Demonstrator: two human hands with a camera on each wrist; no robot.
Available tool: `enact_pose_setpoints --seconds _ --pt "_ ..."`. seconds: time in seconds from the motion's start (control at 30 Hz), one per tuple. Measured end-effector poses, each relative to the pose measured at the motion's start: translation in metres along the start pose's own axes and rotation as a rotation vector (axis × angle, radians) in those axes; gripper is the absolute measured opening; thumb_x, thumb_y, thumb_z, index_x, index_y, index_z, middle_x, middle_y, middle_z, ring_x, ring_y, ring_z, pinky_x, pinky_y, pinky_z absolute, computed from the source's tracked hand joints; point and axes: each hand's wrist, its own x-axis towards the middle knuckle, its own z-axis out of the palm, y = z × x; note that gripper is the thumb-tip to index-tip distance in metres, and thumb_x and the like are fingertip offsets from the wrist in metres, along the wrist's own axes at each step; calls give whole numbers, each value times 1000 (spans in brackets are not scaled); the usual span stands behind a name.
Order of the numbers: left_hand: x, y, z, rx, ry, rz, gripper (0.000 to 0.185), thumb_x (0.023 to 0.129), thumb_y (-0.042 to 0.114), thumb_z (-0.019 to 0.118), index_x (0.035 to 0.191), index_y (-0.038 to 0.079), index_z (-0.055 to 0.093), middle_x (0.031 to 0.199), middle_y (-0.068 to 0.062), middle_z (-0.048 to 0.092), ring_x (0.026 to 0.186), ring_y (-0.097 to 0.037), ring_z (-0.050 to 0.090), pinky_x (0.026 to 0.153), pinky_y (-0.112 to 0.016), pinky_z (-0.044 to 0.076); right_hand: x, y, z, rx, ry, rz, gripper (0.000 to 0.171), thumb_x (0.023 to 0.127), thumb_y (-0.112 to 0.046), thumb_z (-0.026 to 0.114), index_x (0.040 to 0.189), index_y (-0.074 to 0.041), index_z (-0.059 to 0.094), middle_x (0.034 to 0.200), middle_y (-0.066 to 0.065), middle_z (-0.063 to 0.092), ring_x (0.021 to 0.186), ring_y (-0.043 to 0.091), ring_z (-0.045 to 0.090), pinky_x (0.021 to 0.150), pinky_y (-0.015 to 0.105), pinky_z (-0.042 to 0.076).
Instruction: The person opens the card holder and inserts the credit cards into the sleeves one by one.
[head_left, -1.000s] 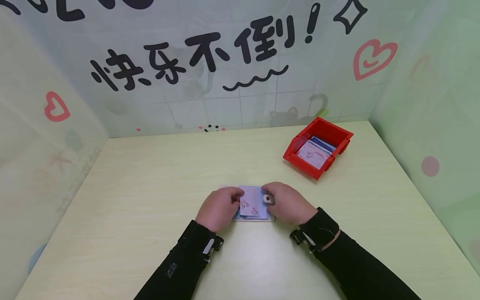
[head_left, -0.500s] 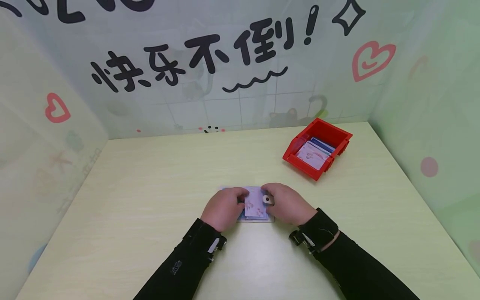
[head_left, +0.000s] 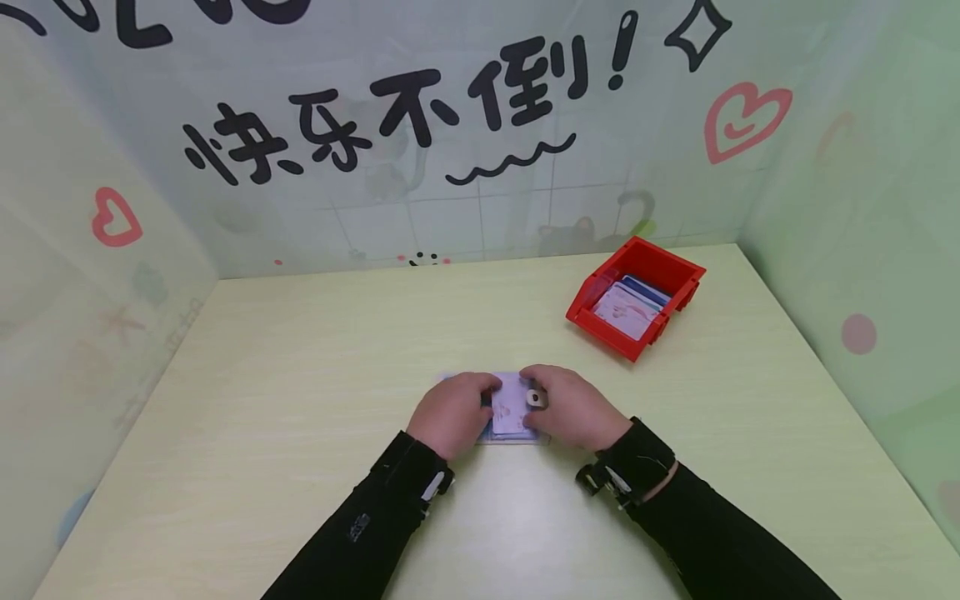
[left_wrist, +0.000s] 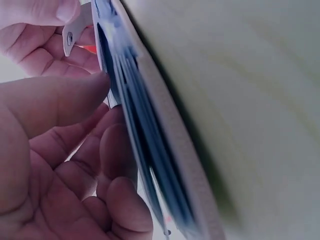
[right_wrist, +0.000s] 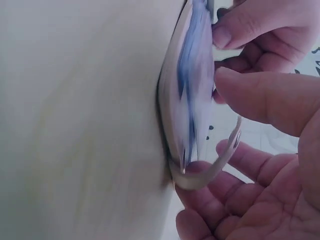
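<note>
A small card holder (head_left: 517,441) with a pale cover lies on the table, a pink printed card (head_left: 512,404) uppermost among its blue sleeves (left_wrist: 145,120). My left hand (head_left: 456,412) holds its left side, the thumb (left_wrist: 75,97) at the edge of the sleeves and the fingers curled alongside. From the right, my right hand (head_left: 579,407) grips the opposite side between thumb and fingers. A pale strap (right_wrist: 202,177) with a metal snap rises unfastened from that side, in front of the right fingers. Both hands partly hide the holder.
A red plastic bin (head_left: 609,337) stands at the back right of the table (head_left: 315,350), with several pink and blue cards (head_left: 626,311) in it. Printed fabric walls (head_left: 420,200) enclose the table at the back and both sides.
My left hand has moved a little to the right, and the pink card has shifted right with it, closer to my right hand. The right hand has hardly moved.
</note>
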Motion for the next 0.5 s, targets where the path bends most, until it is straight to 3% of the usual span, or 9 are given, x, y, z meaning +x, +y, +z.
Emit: enact_pose_setpoints --seconds 0.23,0.37,0.5 --pt "3 3 0 15 -18 -6 36 98 15 74 134 13 73 135 -7 72 129 -26 67 111 -44 53 -2 -1 -3 164 30 47 60 94 -16 79 149 -12 56 146 10 60 128 29 59 107 45 56" --pt "4 3 2 10 -21 -7 37 99 16 73 136 13 72 136 -7 72 128 -26 66 111 -45 53 -2 -1 -5 250 38 73 56 95 -14 77 147 -12 57 136 11 64 115 28 63 90 36 62" --pt "4 3 2 0 -16 -5 38 99 15 73 137 13 71 137 -9 69 126 -26 67 109 -44 54 0 2 -5 308 46 90 54 95 -11 76 147 -10 57 131 11 64 102 25 63 75 26 59"
